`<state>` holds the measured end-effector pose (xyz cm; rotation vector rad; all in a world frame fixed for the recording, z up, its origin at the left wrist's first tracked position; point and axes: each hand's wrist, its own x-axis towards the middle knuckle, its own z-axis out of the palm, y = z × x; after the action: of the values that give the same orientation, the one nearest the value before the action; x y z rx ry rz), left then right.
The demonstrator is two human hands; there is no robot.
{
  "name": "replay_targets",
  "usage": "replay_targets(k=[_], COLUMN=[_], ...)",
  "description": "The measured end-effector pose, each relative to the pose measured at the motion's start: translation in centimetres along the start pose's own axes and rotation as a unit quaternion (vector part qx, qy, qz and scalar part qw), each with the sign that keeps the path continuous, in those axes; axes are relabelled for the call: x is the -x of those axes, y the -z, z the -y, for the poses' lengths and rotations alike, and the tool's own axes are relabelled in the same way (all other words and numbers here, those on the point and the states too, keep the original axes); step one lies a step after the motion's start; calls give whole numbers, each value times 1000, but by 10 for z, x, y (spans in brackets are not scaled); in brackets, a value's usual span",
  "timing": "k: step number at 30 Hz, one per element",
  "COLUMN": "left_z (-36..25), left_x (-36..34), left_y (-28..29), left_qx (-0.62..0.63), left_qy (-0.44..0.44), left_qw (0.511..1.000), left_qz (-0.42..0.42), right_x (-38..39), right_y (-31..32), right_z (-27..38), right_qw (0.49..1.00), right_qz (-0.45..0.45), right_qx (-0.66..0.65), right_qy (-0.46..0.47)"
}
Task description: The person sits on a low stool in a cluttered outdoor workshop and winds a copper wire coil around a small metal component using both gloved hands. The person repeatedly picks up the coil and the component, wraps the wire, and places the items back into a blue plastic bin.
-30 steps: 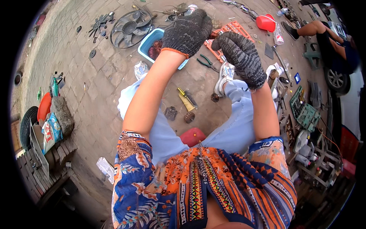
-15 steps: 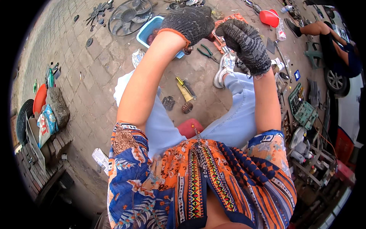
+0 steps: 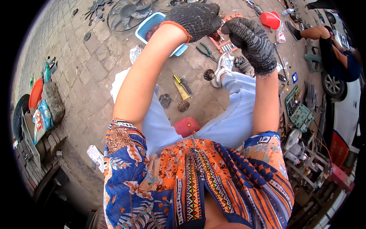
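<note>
My left hand (image 3: 194, 22), in a dark knitted glove with an orange cuff, is closed with its fingertips turned away. Below its fingers shows a small dark reddish part (image 3: 216, 36), mostly hidden. Close to its right, my right hand (image 3: 251, 44), gloved in dark grey knit, has its fingers bent together; what they hold, if anything, is hidden. A round dark brown part (image 3: 209, 74) shows beside my right shoe (image 3: 224, 66); I cannot tell whether it rests on the ground. Green-handled pliers (image 3: 206, 51) lie below the hands.
A light blue basin (image 3: 143, 32) holding reddish-brown coils stands beyond my left arm. An orange tray (image 3: 225, 45) with metal sockets lies under the hands. Between my legs are brown round parts (image 3: 183, 106) and a yellow tool (image 3: 178, 80). A green toolbox (image 3: 299, 110) and a seated person (image 3: 337, 57) are to the right.
Both hands have shifted slightly right. The brown part that showed just under my left hand is gone from there, and a similar one now appears lower, by my right shoe.
</note>
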<state>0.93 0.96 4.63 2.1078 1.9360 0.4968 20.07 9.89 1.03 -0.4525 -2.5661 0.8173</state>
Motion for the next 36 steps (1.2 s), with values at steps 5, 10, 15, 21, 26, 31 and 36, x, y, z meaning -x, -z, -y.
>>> replay_targets(k=[5,10,15,21,26,31,36], left_z=[27,46,25,29,45,28,29], left_x=[-24,-24,-12,-13,-25,-19,-33], left_y=[-29,-31,-42,-17,-42,-54,-37], left_qx=[276,232,-21,106,185,-100,25], left_qy=[22,-312,-41,-148,-269,-24,-67], left_qw=[927,896,998,939,930,979,931], left_qz=[-251,-215,-37,-291,-168,-177,-358], right_x=[-2,-2,-6,-7,-2,-2,0], right_y=[-18,-12,-5,-15,0,1,-13], right_z=[24,-48,-12,-12,-40,13,5], right_qw=[886,665,968,967,754,996,801], right_qz=[51,43,-58,30,3,51,76], right_qx=[-440,-725,-245,-251,-623,-67,-536], right_qy=[-140,-174,20,42,-208,4,-254])
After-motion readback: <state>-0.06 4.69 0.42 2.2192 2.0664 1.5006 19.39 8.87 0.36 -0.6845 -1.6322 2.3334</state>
